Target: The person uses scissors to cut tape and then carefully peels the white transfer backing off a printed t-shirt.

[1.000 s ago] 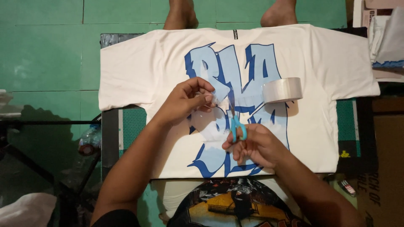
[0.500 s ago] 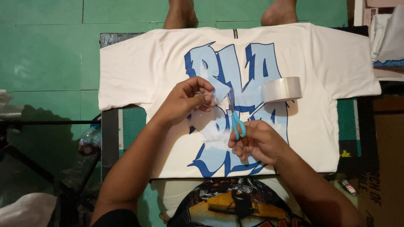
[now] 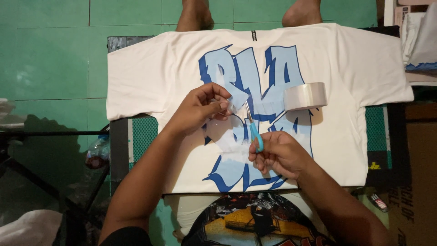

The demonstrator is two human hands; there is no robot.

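Matt white cotton T-shirt (image 3: 355,73) with flat blue print, glossy translucent tape roll (image 3: 305,96), thin shiny clear film piece (image 3: 236,101), smooth teal plastic-handled scissors (image 3: 255,135) with bright metal blades, on glazed green tiles (image 3: 45,54).

Background stuff: a green tiled floor (image 3: 45,59) all around, and someone else's two bare feet (image 3: 195,16) at the top edge. A brown cardboard box (image 3: 419,182) sits on the right, with folded white cloth (image 3: 421,36) stacked above it. A clear plastic bottle (image 3: 96,152) lies on the left under a dark metal frame (image 3: 54,134).
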